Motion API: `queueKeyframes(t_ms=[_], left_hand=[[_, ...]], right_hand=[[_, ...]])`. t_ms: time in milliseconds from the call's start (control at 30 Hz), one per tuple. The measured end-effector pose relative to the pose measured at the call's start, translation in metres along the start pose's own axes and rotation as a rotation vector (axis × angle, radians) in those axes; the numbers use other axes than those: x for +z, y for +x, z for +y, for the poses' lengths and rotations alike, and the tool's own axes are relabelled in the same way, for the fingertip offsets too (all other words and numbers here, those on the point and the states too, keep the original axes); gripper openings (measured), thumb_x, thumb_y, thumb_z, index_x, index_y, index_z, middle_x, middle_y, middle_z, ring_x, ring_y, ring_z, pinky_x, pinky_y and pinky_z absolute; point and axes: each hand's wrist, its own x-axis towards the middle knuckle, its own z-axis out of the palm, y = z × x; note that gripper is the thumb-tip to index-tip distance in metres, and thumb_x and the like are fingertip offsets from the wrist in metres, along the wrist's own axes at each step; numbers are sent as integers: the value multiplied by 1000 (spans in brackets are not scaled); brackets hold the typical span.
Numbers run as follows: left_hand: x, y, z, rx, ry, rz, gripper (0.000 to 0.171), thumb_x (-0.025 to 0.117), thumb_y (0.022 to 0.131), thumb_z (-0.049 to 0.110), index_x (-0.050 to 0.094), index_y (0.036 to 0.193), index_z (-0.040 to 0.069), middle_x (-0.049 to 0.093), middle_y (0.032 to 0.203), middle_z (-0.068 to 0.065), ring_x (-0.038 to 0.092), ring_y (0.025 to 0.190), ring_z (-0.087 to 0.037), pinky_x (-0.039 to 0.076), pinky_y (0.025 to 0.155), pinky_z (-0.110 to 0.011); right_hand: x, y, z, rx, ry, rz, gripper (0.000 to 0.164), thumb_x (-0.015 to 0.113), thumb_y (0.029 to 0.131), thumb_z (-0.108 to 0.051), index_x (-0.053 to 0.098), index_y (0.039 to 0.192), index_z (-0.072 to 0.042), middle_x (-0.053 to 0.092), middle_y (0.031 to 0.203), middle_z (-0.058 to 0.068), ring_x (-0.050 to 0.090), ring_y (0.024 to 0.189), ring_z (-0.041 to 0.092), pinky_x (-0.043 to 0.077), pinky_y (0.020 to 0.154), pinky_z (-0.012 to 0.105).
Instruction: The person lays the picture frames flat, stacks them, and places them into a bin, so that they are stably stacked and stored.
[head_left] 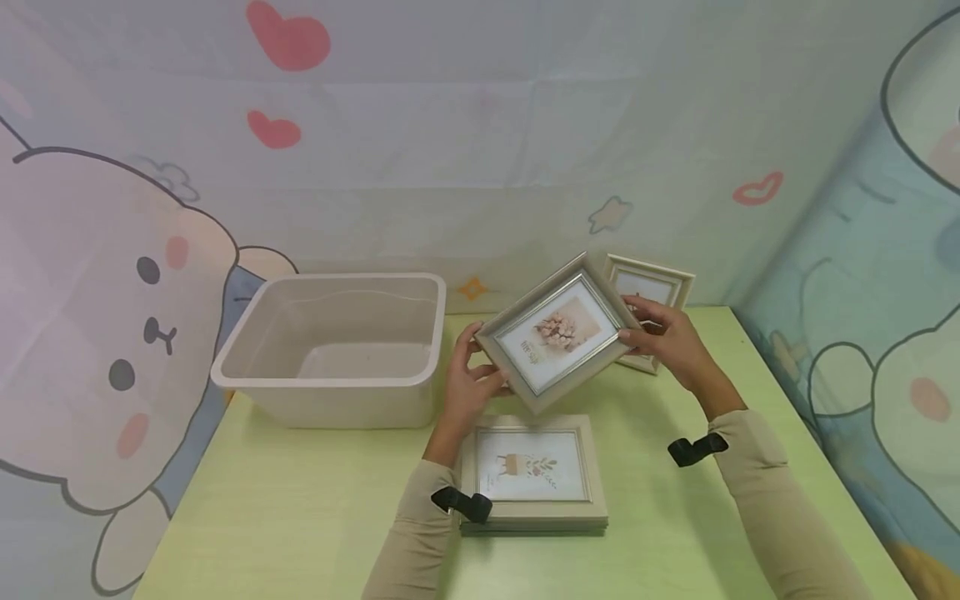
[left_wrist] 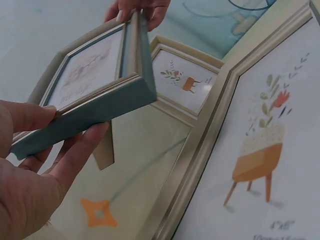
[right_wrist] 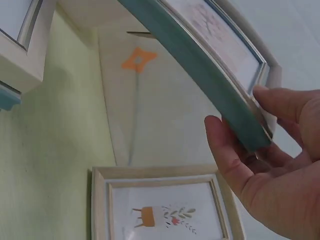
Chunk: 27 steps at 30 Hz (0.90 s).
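A picture frame (head_left: 561,332) with a flower print and a silver inner border is held tilted above the table. My left hand (head_left: 468,385) grips its left corner, thumb on the front and fingers under the edge, as the left wrist view shows. At the opposite corner, my right hand (head_left: 671,343) pinches the picture frame (right_wrist: 200,65) between thumb and fingers. Just below lies a stack of picture frames (head_left: 597,492), the top one showing a potted plant print. Behind the right hand a lighter picture frame (head_left: 684,287) leans upright, partly hidden.
A beige plastic bin (head_left: 330,406) stands at the back left, its visible inside holding nothing. The light green table (head_left: 300,517) meets a cartoon-printed backdrop (head_left: 465,150) behind and at the sides. Black straps (head_left: 697,450) sit on both sleeves.
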Motion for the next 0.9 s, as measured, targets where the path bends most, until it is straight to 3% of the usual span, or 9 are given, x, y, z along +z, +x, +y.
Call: queueKeyframes(t_ms=[100, 267, 467, 667, 900], left_hand=[[-3, -1, 3, -17, 33, -26, 84, 61, 79, -23, 36, 151, 14, 46, 121, -15, 68, 87, -22, 63, 67, -46], [-5, -2, 4, -52, 57, -74, 85, 62, 79, -23, 37, 151, 16, 47, 122, -18, 67, 84, -20, 59, 72, -59], [-6, -1, 6, -59, 76, -90, 87, 62, 79, -24, 35, 152, 13, 46, 121, -19, 67, 81, -19, 59, 70, -60], [-7, 0, 8, -71, 107, -92, 87, 61, 78, -25, 37, 151, 16, 46, 122, -19, 67, 81, -18, 61, 67, -53], [-6, -2, 11, -71, 146, -98, 86, 62, 78, -25, 38, 151, 14, 45, 124, -22, 67, 82, -19, 60, 68, -57]], right_hand=[[-4, -2, -4, -11, -100, -28, 59, 66, 95, -9, 43, 150, -3, 59, 112, 1, 63, 100, -4, 58, 77, 21], [-9, -4, -10, 8, -173, -85, 62, 65, 96, -11, 40, 153, -8, 55, 126, 17, 62, 103, -1, 56, 81, 21], [-13, -6, -14, 27, -183, -142, 66, 64, 97, -8, 34, 156, -11, 51, 136, 25, 60, 112, 15, 55, 83, 22], [-13, -6, -15, 43, -183, -145, 67, 64, 97, -8, 33, 156, -10, 52, 135, 28, 63, 104, 8, 57, 82, 23], [-6, -7, -12, 70, -155, -97, 64, 63, 97, -7, 35, 154, -5, 53, 130, 34, 65, 92, -1, 59, 77, 25]])
